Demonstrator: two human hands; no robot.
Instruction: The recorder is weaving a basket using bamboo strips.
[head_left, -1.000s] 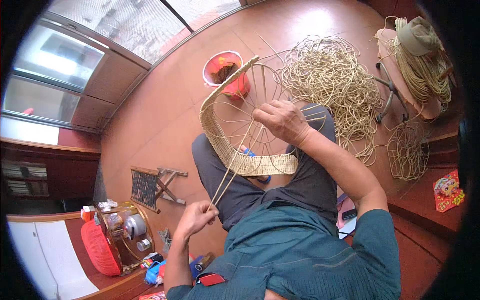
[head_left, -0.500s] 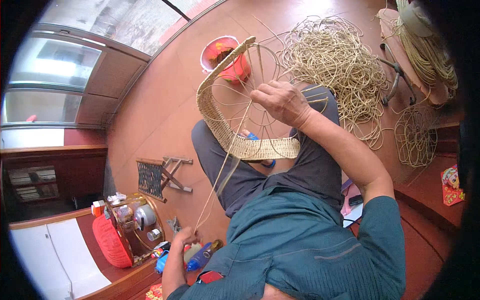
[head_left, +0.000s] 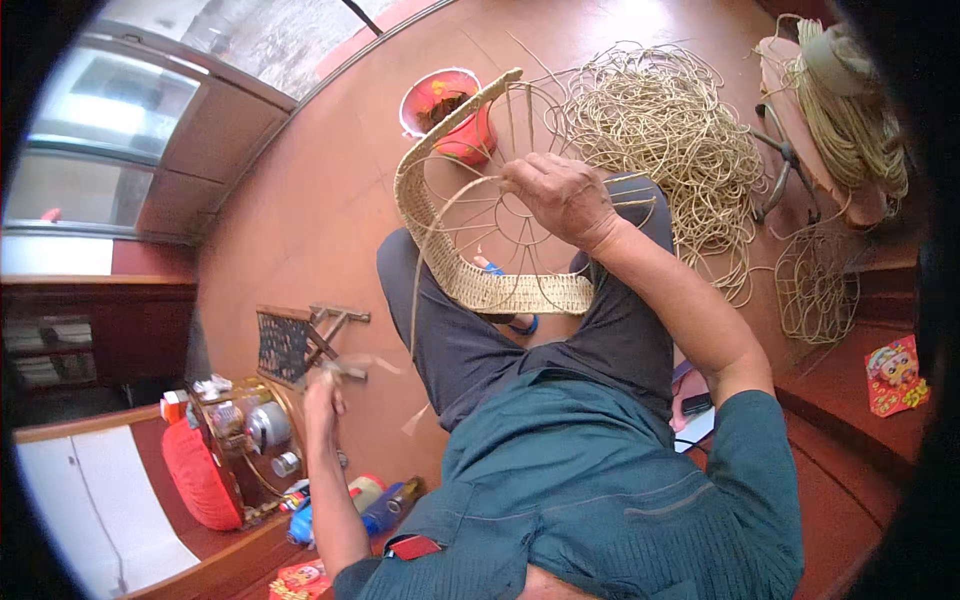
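Note:
A partly woven straw-coloured basket [head_left: 530,293] with a thin wire frame lies across my lap, its woven band curving round the left and near sides. My right hand [head_left: 562,198] is closed at the far right of the frame, pinching a pale cord [head_left: 432,238] against the wires; the fingertips are partly hidden. From there the cord loops left over the woven band and hangs slack beside my left knee. My left hand [head_left: 322,402] is off to the lower left, its fingers smeared by motion. Blurred pieces of cord show close to it, but its grip is unclear.
A large tangle of cord [head_left: 665,140] covers the floor at the far right. Beyond the basket stands a red bucket [head_left: 465,135]. A folding stool [head_left: 290,345] and a cluttered round stand [head_left: 265,430] are on the left. A wire frame [head_left: 815,285] rests at the right.
My left hand has swung left and farther from my body. The cord, nearly straight between my hands before, now hangs loose and curved. My right hand has stayed at the frame.

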